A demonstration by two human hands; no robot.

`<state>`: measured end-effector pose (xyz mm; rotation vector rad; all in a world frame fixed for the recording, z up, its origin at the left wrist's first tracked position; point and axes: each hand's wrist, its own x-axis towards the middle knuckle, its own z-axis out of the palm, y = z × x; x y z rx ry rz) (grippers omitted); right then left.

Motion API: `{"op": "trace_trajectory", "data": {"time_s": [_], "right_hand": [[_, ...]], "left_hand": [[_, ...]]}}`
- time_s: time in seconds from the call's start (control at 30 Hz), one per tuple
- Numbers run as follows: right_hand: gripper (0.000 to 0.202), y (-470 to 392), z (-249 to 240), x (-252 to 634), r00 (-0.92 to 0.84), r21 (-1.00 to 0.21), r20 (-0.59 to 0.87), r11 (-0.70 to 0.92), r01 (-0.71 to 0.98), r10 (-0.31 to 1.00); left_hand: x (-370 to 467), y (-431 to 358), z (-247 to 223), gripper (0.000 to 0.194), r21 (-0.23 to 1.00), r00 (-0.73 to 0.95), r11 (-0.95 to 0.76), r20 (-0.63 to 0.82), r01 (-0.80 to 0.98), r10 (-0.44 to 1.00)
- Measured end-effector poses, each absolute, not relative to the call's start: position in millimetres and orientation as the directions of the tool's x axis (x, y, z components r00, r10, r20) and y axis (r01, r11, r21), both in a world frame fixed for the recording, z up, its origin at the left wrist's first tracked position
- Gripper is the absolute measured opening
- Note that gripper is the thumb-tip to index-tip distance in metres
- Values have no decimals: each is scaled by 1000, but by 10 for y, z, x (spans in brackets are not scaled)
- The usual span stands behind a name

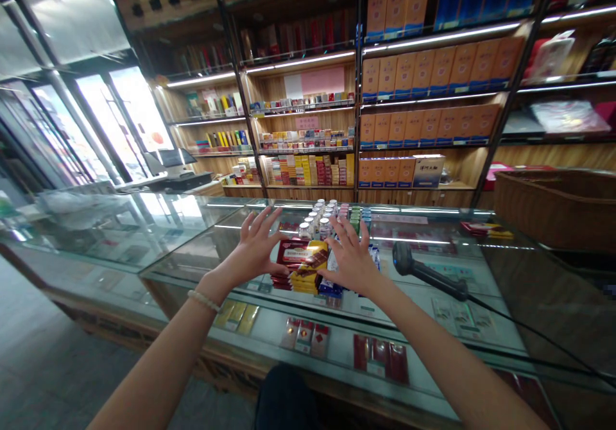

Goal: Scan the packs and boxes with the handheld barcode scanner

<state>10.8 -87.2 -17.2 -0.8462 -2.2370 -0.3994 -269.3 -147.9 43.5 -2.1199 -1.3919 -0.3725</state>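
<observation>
A stack of wafer-like snack packs, red ones (294,254) on the left and yellow ones (312,260) beside them, lies on the glass counter. At its left side is my left hand (257,245), fingers spread and thumb at the red packs' edge. My right hand (351,255) is at the right side, its fingers also apart and its thumb by the yellow packs. Whether either hand presses on the stack, I cannot tell. Blue-and-white packs (332,282) show partly under my right hand. Behind the stack stand several small white-capped bottles (325,224) in rows.
Right of my hand, a black barcode scanner (426,272) with a cable lies on the glass counter (202,240). A brown basket (553,205) stands at the far right. Small green packs (355,217) sit beside the bottles. Shelves of orange boxes (423,70) line the back wall.
</observation>
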Motion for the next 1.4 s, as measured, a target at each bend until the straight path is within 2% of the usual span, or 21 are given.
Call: {"op": "trace_trajectory", "data": {"time_s": [0.23,0.5,0.97,1.4], "right_hand": [[58,-761,-94,397,-501,110,770,692,714,394],[60,-641,-53,737,-488,146,773,636,758,405],[62,-352,-62,1563,-403,137,799,516,845,447],[63,-127,-85,2161,-354,148,806,416,897,475]], "left_hand": [[-2393,-1341,495,69,-322,424,-281,599,904,679],[-2028,-1144,500,65,-306,432,-305,626,902,649],[-1181,-641,429,75,-285,437,-336,672,898,598],[-548,-230,354,67,-237,448,-412,702,880,554]]}}
